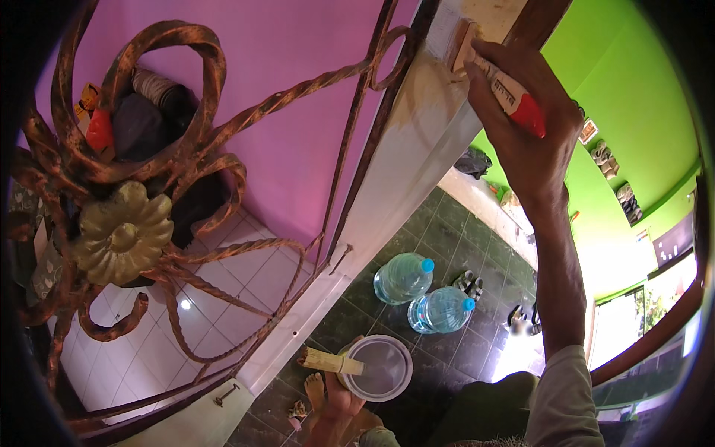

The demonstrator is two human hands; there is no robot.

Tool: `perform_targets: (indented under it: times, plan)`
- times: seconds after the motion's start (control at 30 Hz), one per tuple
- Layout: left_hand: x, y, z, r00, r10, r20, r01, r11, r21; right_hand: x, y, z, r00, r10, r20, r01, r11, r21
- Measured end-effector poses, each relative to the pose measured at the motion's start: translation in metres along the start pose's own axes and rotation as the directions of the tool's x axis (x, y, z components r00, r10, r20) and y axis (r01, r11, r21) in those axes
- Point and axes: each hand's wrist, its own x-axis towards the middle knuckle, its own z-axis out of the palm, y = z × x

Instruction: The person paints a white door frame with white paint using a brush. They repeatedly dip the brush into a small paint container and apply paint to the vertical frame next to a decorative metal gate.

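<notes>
Up at the top, the right hand (553,108) has its grip closed firmly around a paintbrush (514,95), thumb and fingers pinching the handle, its red end pointing back toward the wrist. The bristles are right up against the upper part of a post (406,134), where the surface looks patchy, pale and tan.

Down below, here's the left hand (344,395), grip curled at the side of a round tub (407,369), open mouth facing up at us. A wooden stick (328,361) lies over the tub's rim, one end inside and the other jutting out to the left; whether the fingers touch it, I cannot tell.

Beyond the tub, two big clear bottles with blue caps, one (404,279) just beside the other (441,310), stand on the dark tiled floor (417,227), sandals (468,281) close by. Over on the left, twisted ironwork (223,134) sprawls in front of a pink wall (290,67), a gold metal flower (123,235) at its heart. And on the right, a bright green wall (633,89) behind the raised forearm!
</notes>
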Motion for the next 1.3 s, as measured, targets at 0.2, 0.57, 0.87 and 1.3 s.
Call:
perform_targets:
  times: [0.2,0.57,0.87,1.3]
  plan:
    - [0.005,0.001,-0.005,0.999,-0.008,-0.045,0.009,1.000,0.014,-0.023,-0.001,0.014,0.997,-0.078,0.021,0.078,0.997,0.006]
    - [0.005,0.002,-0.007,1.000,0.007,-0.029,-0.007,1.000,0.025,-0.054,-0.011,0.030,0.994,-0.104,0.034,0.105,0.994,-0.033]
    - [0.004,0.005,-0.001,1.000,-0.006,-0.006,0.006,1.000,0.009,-0.083,-0.017,0.039,0.990,-0.027,0.141,0.024,1.000,0.018]
    - [0.006,0.006,-0.001,1.000,-0.019,-0.019,0.017,0.998,-0.061,-0.117,-0.025,0.059,0.976,-0.025,0.216,0.021,1.000,0.016]
